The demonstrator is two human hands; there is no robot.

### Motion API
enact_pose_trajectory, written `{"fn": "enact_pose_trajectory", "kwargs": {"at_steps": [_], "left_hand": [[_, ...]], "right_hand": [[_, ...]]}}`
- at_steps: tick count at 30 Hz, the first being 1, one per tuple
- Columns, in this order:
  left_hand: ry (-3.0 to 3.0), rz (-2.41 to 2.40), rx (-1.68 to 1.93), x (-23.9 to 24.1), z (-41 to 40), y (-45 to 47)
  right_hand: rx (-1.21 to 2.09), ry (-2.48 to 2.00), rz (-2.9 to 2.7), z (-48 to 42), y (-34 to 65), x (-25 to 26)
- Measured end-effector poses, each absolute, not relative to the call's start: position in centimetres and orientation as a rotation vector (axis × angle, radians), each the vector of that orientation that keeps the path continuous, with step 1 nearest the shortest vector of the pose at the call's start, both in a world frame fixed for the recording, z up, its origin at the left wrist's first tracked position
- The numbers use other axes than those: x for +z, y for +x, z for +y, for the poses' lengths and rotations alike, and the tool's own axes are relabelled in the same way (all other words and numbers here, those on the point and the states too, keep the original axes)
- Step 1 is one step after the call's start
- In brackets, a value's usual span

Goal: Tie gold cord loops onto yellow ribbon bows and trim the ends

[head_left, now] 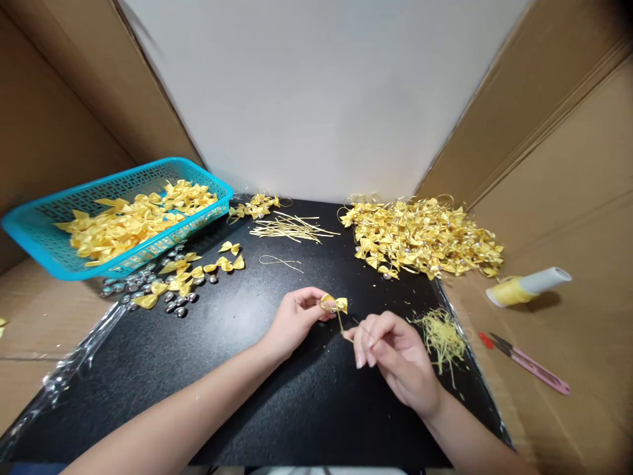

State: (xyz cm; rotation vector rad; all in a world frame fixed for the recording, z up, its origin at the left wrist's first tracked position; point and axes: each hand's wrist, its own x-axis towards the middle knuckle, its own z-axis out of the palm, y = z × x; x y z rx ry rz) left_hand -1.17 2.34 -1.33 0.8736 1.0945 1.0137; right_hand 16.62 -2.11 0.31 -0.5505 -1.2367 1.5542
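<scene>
My left hand (pixel 295 320) pinches a small yellow ribbon bow (pixel 336 304) above the black mat (pixel 247 369). A thin gold thread (pixel 341 324) hangs from the bow down to my right hand (pixel 390 353), whose fingers are closed on the thread's end. Both hands are near the middle of the mat, a few centimetres apart.
A blue basket (pixel 44 237) of yellow bows stands at the left. Loose bows and silver beads (pixel 173 303) lie beside it. Cut gold threads (pixel 291 229), a big heap of tied bows (pixel 425 237), thread scraps (pixel 442 336), a thread spool (pixel 527 285) and pink snips (pixel 531 364) are around; cardboard walls enclose everything.
</scene>
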Motion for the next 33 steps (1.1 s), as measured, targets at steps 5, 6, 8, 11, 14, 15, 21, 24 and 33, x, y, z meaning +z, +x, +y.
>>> {"fn": "enact_pose_trajectory", "kwargs": {"at_steps": [5,6,8,11,14,15,21,24,33], "left_hand": [[0.639,1.0,1.053,-1.3,2.6,-1.4],[0.579,0.963,1.036,-1.2,2.7,-1.5],[0.483,0.895,0.985,-1.0,2.9,-1.7],[0.419,0.807,0.908,-0.8,2.9,-2.0],[0.406,0.741,0.849,-0.8,2.8,-2.3],[0.406,0.725,0.828,-0.8,2.8,-2.3],[0.57,0.631,0.751,-0.8,2.4,-2.5],[0.707,0.55,0.667,-0.5,2.0,-2.4],[0.874,0.709,0.591,-0.4,1.7,-2.2]], "right_hand": [[1.639,-0.663,-1.19,-2.3,16.1,-1.0],[1.645,-0.703,-1.138,-2.2,16.2,-1.2],[1.661,-0.771,-1.003,-1.8,16.4,-1.4],[1.714,-0.821,-0.832,-1.3,16.3,-1.5],[1.823,-0.815,-0.721,-1.1,16.1,-1.7],[1.865,-0.803,-0.679,-1.0,16.0,-1.8],[2.054,-0.838,-0.459,-0.8,15.4,-2.2],[1.987,-0.993,-0.496,-0.2,14.5,-2.2],[1.644,-1.035,-0.54,4.3,13.2,-1.4]]}}
